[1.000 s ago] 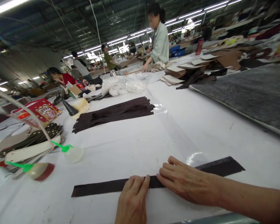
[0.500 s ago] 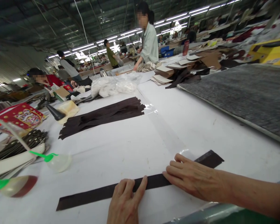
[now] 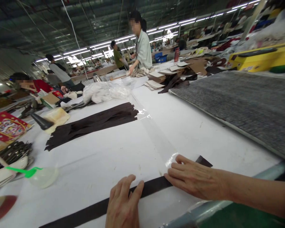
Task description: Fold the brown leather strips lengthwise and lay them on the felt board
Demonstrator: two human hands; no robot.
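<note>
A long dark brown strip [image 3: 85, 213], which looks like leather or a similar sheet material, lies across the near part of the white table. My left hand [image 3: 123, 201] rests over its middle, thumb and fingers apart, the thumb tip on the strip. Farther right, my right hand [image 3: 192, 179] has its fingers bent and pressed together on the strip, the thumb side at its edge. Beyond that hand, the strip's right end [image 3: 203, 161] looks wider than the part between the hands. The left end runs out of the picture.
A pile of similar dark strips [image 3: 92, 125] lies farther back. At left are a green-tipped squeeze bottle [image 3: 44, 177] and a bottle with reddish liquid [image 3: 2, 207]. A grey board [image 3: 237, 104] covers the right side. Stacked pale pieces [image 3: 155, 80] and a co-worker [image 3: 143, 47] are behind.
The view has shifted, so the pile and bottles appear farther left and lower. My left hand's index finger has lifted somewhat, and my right hand stays on the strip.
</note>
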